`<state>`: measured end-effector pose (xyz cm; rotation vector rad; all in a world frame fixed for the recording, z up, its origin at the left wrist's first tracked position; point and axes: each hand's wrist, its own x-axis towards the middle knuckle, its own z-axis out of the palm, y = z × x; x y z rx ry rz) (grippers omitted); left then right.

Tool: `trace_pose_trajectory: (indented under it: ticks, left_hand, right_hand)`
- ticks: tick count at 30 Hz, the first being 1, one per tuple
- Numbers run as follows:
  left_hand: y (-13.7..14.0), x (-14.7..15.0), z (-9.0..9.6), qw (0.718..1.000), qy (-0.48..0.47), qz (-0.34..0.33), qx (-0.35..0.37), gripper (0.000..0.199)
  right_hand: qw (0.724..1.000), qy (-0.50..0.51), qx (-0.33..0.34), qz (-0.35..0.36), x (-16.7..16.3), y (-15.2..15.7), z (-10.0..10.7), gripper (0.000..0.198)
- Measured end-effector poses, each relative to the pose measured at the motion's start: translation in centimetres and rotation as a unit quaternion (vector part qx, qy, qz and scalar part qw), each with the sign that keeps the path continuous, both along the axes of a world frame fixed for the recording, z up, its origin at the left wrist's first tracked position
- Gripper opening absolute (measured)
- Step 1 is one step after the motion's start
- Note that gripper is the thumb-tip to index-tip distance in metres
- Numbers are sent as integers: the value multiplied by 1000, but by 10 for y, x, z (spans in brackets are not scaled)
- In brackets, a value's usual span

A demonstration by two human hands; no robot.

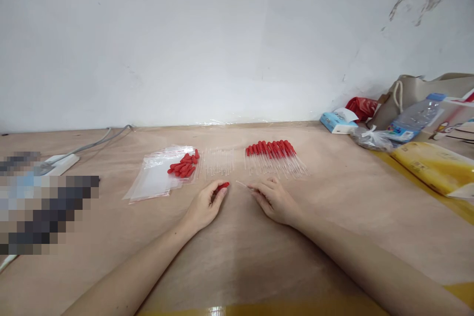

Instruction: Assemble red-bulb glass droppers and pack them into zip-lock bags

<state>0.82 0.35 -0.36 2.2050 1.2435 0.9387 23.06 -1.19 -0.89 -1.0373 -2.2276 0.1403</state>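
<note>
Red rubber bulb (223, 186) is pinched in the left hand (203, 206), a clear glass tube (242, 185) in the right hand (274, 198), tips nearly meeting on the table (237, 256); tube and bulb mouth are best kept aligned and pressed gently, since thin glass may snap

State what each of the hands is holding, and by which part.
The left hand pinches a red rubber bulb by its rear end, tip pointing right. The right hand holds a clear glass tube by its right end, the free end towards the bulb.
</note>
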Motion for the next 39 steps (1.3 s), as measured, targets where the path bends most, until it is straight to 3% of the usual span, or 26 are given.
trace_pose_trajectory:
  ticks: [11,18,22,27,32,39]
  left_hand:
    - [-3,1,-1,1000,-12,-23,-8,24]
    - [-2,-2,-2,999,-10,-26,20,17]
    - [-4,-3,2,997,-6,-65,31,15]
    - [-7,-3,6,989,47,-127,52,15]
    - [-6,-2,3,985,72,-138,68,15]
    - [-6,-4,0,983,77,-143,84,13]
  right_hand:
    - [1000,-20,20,14,-6,0,-1,23]
    - [999,-5,-15,41,-8,0,-1,23]
    - [998,-5,-43,55,-3,3,0,24]
    - [998,-52,-24,38,1,6,5,24]
    - [997,-78,18,7,-3,2,5,23]
    - [998,-51,-24,18,-14,0,2,21]
